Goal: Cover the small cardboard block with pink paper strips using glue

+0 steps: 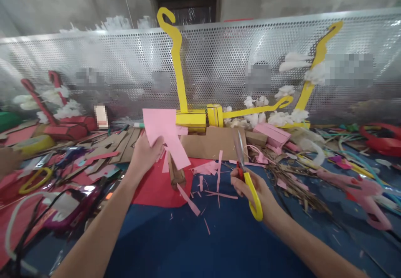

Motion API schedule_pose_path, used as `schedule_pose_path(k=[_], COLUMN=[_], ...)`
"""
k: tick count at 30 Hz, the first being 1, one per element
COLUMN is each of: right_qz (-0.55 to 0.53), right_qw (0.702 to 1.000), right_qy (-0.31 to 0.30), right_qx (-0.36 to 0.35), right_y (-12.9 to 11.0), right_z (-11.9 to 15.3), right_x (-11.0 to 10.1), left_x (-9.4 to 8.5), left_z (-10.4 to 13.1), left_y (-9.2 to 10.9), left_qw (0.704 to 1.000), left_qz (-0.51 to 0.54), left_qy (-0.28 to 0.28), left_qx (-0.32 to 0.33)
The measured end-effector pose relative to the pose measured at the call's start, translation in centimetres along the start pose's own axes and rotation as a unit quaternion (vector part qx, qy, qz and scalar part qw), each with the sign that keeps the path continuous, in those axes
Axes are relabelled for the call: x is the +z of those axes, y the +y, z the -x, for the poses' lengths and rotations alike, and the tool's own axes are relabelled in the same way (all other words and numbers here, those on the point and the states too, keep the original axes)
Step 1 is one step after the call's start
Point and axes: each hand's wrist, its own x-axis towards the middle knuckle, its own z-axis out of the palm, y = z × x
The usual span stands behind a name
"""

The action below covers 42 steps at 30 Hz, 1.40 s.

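My left hand grips a piece of pink paper, held up off the table with a strip-like part slanting down to the right. In my right hand is a pair of scissors with yellow and red handles, its blades pointing up and apart from the paper. Under the paper, a small brown cardboard piece lies on a red sheet. Pink paper scraps and thin strips are scattered between my hands.
Yellow hook-topped cardboard shapes stand against a perforated metal panel. A pink glue gun lies right, beside brown cardboard strips. Yellow-handled scissors and a yellow tape roll are left, near another person's hand.
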Motion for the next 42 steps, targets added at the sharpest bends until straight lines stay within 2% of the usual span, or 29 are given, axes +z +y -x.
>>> schedule_pose_path(k=[4, 8, 13, 18, 22, 28, 34, 42], right_qz=[0.011, 0.018, -0.006, -0.028, -0.025, 0.072, 0.192, 0.169], right_qw=[1.000, 1.000, 0.999, 0.997, 0.997, 0.993, 0.980, 0.983], right_qy=[0.003, -0.014, -0.037, -0.065, -0.076, -0.091, -0.051, -0.071], right_qx=[0.008, 0.004, -0.006, 0.006, 0.012, -0.008, -0.031, -0.027], right_y=[0.0, 0.0, 0.7, 1.0, 1.3, 0.1, -1.6, -0.5], right_z=[-0.2, -0.2, -0.5, -0.4, -0.1, -0.5, -0.9, -0.7], right_x=[0.1, -0.1, -0.5, -0.6, -0.6, -1.7, -3.6, -2.7], left_x=[-0.1, 0.8, 2.2, 2.9, 3.3, 4.2, 4.1, 4.2], left_z=[0.4, 0.6, 1.4, 2.9, 4.1, 5.2, 5.1, 5.3], left_y=[-2.0, -2.3, -1.6, -0.1, 1.1, 1.7, 1.8, 2.1], left_qw=[0.998, 0.993, 0.982, 0.975, 0.971, 0.963, 0.971, 0.968], left_qz=[0.033, 0.088, 0.158, 0.205, 0.218, 0.218, 0.210, 0.209], left_qy=[0.005, -0.011, -0.039, -0.040, -0.079, -0.136, -0.101, -0.125], left_qx=[-0.051, -0.082, -0.095, -0.077, -0.059, -0.076, -0.061, -0.057])
